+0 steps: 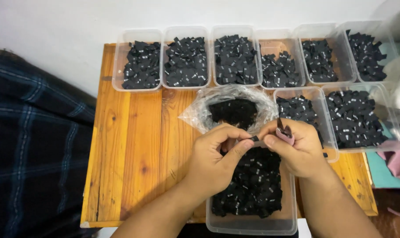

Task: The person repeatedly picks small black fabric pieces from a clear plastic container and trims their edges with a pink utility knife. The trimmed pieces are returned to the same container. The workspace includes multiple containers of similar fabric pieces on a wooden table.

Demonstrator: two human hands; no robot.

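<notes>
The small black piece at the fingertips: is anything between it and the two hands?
No. The small black piece is pinched directly between the left hand and right hand, above the near tub. Small pink-handled snips sit in the right hand.

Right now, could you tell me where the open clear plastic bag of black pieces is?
In the head view, the plastic bag lies mid-table, just beyond both hands, below the back row of tubs.
</notes>
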